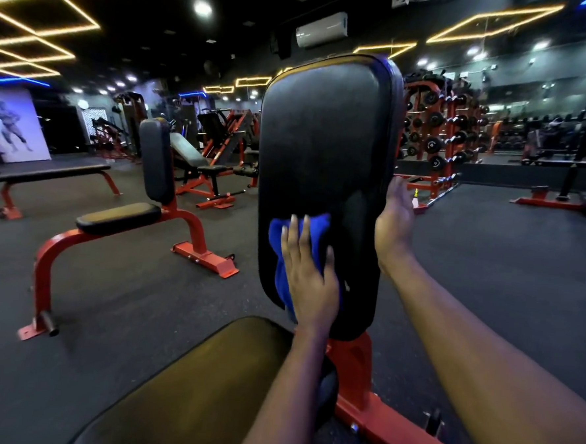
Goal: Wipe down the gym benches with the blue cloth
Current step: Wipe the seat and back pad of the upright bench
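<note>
Head | backrest (pixel 327 138) upright | left hand (pixel 310 281) flat on blue cloth (pixel 279 234) | right hand (pixel 394 221) flat against edge

1. Left grip (pixel 310 277), a bare hand: flat, fingers straight and pointing up, palm pressed on a blue fabric cloth (pixel 280 241).
2. Left forearm: bare, rising steeply from the lower edge.
3. Right grip (pixel 394 224), a bare hand: fingers extended upward, palm turned left, at the side edge of a black padded backrest (pixel 324 138).
4. Right forearm: bare, reaching diagonally from the lower right.
</note>
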A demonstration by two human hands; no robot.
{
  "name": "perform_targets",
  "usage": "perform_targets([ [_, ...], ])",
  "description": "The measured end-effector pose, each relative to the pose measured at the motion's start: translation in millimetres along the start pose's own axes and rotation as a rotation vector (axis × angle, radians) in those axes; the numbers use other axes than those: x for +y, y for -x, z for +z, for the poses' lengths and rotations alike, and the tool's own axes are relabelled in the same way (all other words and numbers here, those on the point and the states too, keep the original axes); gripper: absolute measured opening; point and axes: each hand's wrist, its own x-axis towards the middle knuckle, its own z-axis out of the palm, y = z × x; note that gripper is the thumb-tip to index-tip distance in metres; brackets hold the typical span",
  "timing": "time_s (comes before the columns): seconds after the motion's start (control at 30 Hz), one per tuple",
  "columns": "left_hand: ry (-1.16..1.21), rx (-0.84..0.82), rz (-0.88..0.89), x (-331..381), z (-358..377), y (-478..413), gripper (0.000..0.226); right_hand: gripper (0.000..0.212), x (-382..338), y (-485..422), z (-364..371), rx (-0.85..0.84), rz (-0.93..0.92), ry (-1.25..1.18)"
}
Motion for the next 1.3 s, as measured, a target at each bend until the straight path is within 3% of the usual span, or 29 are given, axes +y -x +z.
perform_targets([
  [0.13, 0.035, -0.02, -0.119, 9.3, -4.7, 29.1, 0.058, 0.03, -8.5, -3.0, -24.9, -0.189, 0.089, 0.075],
  [0.23, 0.067, -0.037, 0.069, 55.6, 2.0, -28.6, 0.058, 0.03, -16.6, -9.1, -44.1, -0.37, 0.161, 0.17],
  [0.3, 0.021, -0.038, 0.16, 83.5, 8.5, -67.7, 0.056, 0.03, -23.0, -11.3, -46.9, -0.402, 0.222, 0.128],
  [0.43, -0.038, -0.003, 0.197, 77.1, 12.6, -44.1, 0.056, 0.034, -29.2, -12.8, -47.4, -0.445, 0.288, 0.082],
  [0.63, -0.107, -0.101, 0.074, 27.3, 0.5, 63.4, 0.078, 0.038, -23.5, -6.2, -46.9, -0.392, 0.255, 0.127],
  [0.8, -0.022, -0.088, 0.144, 64.0, 3.6, 0.0, 0.064, 0.033, -22.8, -4.4, -45.4, -0.346, 0.269, 0.126],
  [0.93, -0.129, -0.045, 0.273, 97.6, 13.3, -57.7, 0.057, 0.031, -17.8, -4.5, -49.8, -0.344, 0.321, 0.075],
  [1.03, -0.144, -0.065, 0.316, 75.0, 12.0, -17.5, 0.067, 0.028, -13.4, -8.1, -51.3, -0.323, 0.355, 0.012],
  [1.17, -0.168, -0.137, 0.215, 41.3, 5.5, 52.7, 0.08, 0.03, -12.6, -6.0, -53.1, -0.334, 0.368, 0.035],
  [1.3, -0.112, -0.139, 0.191, 46.2, 4.4, 48.6, 0.08, 0.029, -16.4, -5.4, -52.5, -0.316, 0.374, 0.049],
])
